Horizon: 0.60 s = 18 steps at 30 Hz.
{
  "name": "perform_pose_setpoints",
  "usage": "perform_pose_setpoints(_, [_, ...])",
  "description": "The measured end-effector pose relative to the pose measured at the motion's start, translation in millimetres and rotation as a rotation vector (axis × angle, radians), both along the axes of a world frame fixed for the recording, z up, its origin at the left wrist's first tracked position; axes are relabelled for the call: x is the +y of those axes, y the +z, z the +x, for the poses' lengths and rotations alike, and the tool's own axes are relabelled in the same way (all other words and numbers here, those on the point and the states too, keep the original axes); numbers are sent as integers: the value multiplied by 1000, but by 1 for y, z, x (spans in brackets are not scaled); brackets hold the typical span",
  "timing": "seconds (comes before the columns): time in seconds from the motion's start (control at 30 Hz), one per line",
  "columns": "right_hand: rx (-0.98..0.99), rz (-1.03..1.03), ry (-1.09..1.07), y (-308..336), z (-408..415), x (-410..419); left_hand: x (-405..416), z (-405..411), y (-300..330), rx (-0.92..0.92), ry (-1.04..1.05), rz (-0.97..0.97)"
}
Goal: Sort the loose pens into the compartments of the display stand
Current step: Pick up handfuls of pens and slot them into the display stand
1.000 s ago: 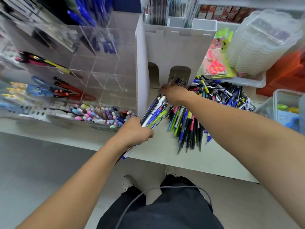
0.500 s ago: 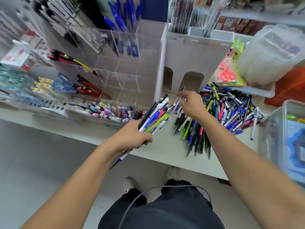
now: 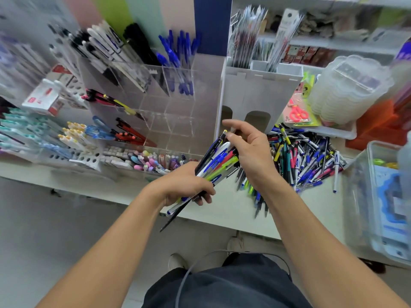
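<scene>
From the head camera, looking down over a pale counter [image 3: 222,210], the person's left hand [image 3: 186,185] has its fingers curled round a bundle of pens [image 3: 213,165], which fans up and to the right out of the fist, with black, white, blue, red and lime-green barrels showing and the lower ends poking out beneath the hand over the counter's front edge. The right hand [image 3: 251,152] sits at the top end of that bundle, its thumb and fingers closed on the tips of a pen or two there while the index finger points up and left; which pen it pinches cannot be told, since the hand covers them. Just right of the right wrist, a large loose pile of pens [image 3: 304,156] lies spread on the counter, mostly blue, black and white with some yellow and red, a few trailing toward the front edge. Left of the hands stands the clear acrylic display stand [image 3: 169,121] with stepped compartments: blue pens [image 3: 178,56] stand in an upper one, black and white ones to their left, red and black ones lower down, and several compartments near the middle hold nothing. Behind the hands rises a white holder [image 3: 260,90] with two arched cutouts. To its right are packaged scissors [image 3: 298,112], a stack of translucent lids or trays [image 3: 347,87] and, at the far right, a clear bin [image 3: 382,196], blurred.
</scene>
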State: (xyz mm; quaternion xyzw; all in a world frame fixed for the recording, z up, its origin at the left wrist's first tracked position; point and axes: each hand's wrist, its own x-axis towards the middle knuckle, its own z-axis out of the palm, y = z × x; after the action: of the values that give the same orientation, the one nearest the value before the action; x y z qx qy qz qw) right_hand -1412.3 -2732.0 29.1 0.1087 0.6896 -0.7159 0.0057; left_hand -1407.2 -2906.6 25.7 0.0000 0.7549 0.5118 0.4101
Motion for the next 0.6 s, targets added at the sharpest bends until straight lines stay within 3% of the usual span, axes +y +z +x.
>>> perform_pose_setpoints(0.17, [-24, 33, -9, 16, -10, -14, -11, -7, 19, 49, -13, 36])
perform_pose_setpoints(0.33, [-40, 16, 116, 31, -31, -20, -26, -18, 28, 115, 24, 39])
perform_pose_setpoints(0.6, [-8, 85, 134, 40, -46, -10, -9, -29, 35, -10, -18, 130])
